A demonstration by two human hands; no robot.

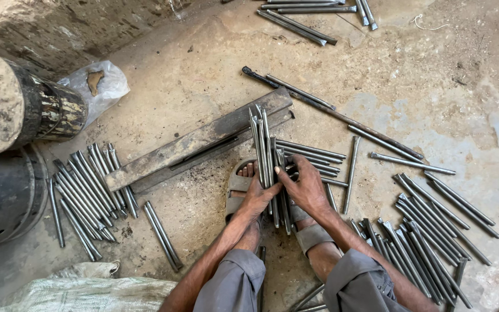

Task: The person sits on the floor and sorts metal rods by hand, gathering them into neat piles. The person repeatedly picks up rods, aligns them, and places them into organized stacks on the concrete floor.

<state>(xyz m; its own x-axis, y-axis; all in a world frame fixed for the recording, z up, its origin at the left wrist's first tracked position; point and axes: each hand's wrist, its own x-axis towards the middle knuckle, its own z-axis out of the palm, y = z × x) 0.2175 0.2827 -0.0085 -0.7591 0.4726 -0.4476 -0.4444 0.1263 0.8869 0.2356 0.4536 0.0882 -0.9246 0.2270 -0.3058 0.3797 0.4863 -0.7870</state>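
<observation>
Seated on a dusty floor [203, 86], a worker's left hand [256, 199] and right hand [307, 188] clamp a bundle of steel rods [268, 159] propped on a bar [197, 141]; a loosened grip could spill rods onto sandalled feet [241, 185].

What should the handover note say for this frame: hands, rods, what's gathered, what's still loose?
Left hand and right hand both grip one upright bundle of metal rods, its top leaning on the long metal bar, lower end between the sandalled feet.
Gathered: that bundle only.
Left loose on the concrete floor: pile at left, pile at right, a few at the top.
</observation>
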